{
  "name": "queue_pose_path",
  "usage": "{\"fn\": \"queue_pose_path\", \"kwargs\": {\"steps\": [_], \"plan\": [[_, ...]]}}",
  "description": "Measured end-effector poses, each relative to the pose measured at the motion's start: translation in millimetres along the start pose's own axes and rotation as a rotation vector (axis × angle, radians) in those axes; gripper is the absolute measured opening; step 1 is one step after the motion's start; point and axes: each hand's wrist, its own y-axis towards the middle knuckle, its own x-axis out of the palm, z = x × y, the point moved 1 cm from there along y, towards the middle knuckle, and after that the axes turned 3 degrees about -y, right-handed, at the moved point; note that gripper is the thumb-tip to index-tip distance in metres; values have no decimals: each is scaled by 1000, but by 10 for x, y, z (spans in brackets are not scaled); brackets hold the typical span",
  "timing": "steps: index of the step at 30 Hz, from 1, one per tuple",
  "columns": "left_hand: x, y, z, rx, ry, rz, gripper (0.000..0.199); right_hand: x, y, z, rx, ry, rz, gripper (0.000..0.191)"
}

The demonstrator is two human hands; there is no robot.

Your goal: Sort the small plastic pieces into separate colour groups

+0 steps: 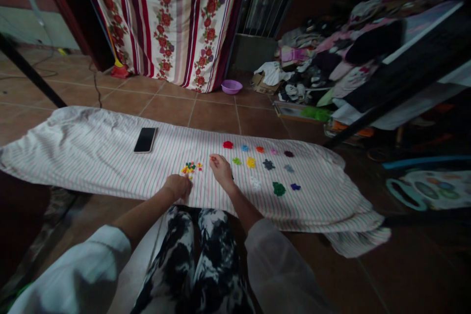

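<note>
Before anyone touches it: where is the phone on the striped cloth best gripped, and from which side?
Likely pinch the phone across its long edges, from the near side with the left hand: it's a thin slab lying flat on the cloth.

left hand (177, 186) curled over with its fingertips hidden, can't tell if it's holding anything, same deal with the right hand (221, 169), tiny colored bits (190, 169) too small to make out, heap of clothes (331, 59) in the gloom, cut off by the frame

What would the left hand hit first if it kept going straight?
The small pile of multicoloured pieces on the striped cloth, just ahead of the left hand; depth is unclear, so it may nearly touch.
</note>
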Motion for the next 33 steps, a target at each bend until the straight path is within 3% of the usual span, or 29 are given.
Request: {"fn": "queue_pose_path", "kwargs": {"steps": [8, 16, 21, 26, 33], "plan": [[41, 30, -7, -43, 47, -18, 56, -530, 124, 454, 116, 27, 85, 18], [29, 30, -18, -27, 56, -33, 55, -1206, 375, 924, 263, -207, 247, 20], [-6, 3, -5, -18, 59, -35, 52, -1536, 547, 1147, 328, -293, 285, 27], [-3, -3, 4, -26, 55, -30, 51, -1697, 664, 1288, 366, -424, 262, 25], [78, 23, -13, -11, 87, 11, 51, -1714, 761, 1355, 376, -614, 144, 24]]}}
